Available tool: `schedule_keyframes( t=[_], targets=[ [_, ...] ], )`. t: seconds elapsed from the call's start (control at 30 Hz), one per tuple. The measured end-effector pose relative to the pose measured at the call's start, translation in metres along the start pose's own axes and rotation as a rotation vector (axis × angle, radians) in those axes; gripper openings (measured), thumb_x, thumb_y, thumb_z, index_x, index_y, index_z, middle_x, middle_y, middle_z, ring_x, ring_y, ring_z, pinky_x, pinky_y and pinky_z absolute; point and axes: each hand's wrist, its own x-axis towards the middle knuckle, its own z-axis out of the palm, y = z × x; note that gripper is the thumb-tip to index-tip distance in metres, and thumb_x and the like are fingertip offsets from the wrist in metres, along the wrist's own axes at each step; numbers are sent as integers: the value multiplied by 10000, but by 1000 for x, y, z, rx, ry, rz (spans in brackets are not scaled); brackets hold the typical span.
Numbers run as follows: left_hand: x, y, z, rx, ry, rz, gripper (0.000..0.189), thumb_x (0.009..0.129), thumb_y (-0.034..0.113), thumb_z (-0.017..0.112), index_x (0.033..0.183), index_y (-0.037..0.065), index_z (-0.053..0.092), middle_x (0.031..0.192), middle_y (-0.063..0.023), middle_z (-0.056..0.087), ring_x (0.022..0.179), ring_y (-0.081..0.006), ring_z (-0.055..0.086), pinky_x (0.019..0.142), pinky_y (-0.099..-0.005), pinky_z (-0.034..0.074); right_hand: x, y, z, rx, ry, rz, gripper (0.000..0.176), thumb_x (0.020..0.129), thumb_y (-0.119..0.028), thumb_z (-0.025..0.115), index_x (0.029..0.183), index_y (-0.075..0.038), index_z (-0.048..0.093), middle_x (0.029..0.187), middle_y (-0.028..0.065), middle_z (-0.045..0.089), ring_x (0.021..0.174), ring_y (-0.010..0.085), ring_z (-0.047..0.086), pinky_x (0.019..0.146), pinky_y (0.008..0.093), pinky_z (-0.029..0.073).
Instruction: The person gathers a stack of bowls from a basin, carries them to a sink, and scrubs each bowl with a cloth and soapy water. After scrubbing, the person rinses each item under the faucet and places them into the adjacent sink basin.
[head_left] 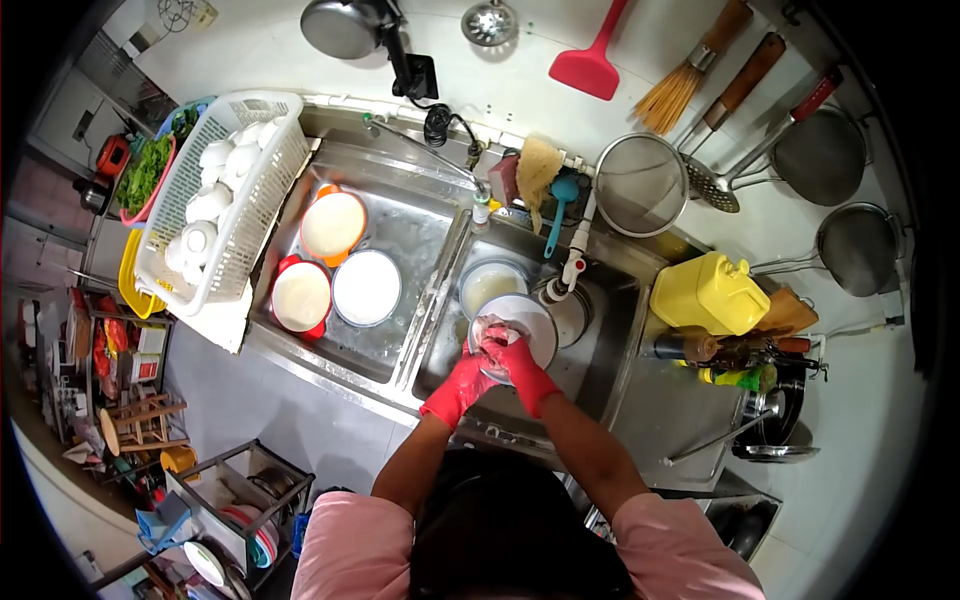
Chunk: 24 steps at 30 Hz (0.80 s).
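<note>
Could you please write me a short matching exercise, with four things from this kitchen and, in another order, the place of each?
Things:
1. Red spatula
2. Orange-rimmed bowl
3. Yellow jug
4. Left hand and right hand, both in red gloves

Places:
A. Just to the right of the right basin
B. Over that same basin
C. Hanging on the wall
D. In the left basin

Right pairs: 1-C, 2-D, 3-A, 4-B.
</note>
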Motion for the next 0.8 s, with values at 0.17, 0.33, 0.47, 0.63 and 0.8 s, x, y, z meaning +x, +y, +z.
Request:
schedule_keyframes(
  t=[0.17,0.33,0.47,0.63,0.8],
  targets=[
    [11,-13,-15,-134,114,266,436,899,123,575,1315,40,476,1205,-179,616,1073,-329,616,932,-447,530,-19,-28,7,429,-351,310,106,870,-78,685,960,-30,657,876,26,647,762,122,631,679,225,502],
    [-35,2,30,106,178,315,486,867,89,641,1328,60,487,1290,-134,571,1198,-266,521,1013,-415,451,-34,22,-34,-1522,-311,-218,378,822,-428,663,1004,-98,625,1003,15,661,1182,250,526,1084,489,262],
    [-21,-22,9,140,230,313,486,875,104,630,1340,49,503,1244,-112,594,1153,-235,551,996,-381,442,-15,7,-20,-840,258,-294,513,767,-342,753,1132,-17,597,1126,173,639,1112,325,595,954,446,439],
    [7,-9,-34,54,-10,155,334,931,190,603,1223,36,548,931,-152,668,786,-293,654,694,-416,549,-16,-35,5,16,-223,83,246,876,-224,628,975,1,632,870,130,670,768,237,660,581,314,507],
    [-23,7,35,72,356,301,428,980,241,536,1359,48,487,1176,-131,628,1061,-285,609,832,-439,528,-43,-69,-18,-1354,-352,95,675,633,-637,735,1086,-139,692,977,153,690,912,336,653,859,416,503]
  ],
)
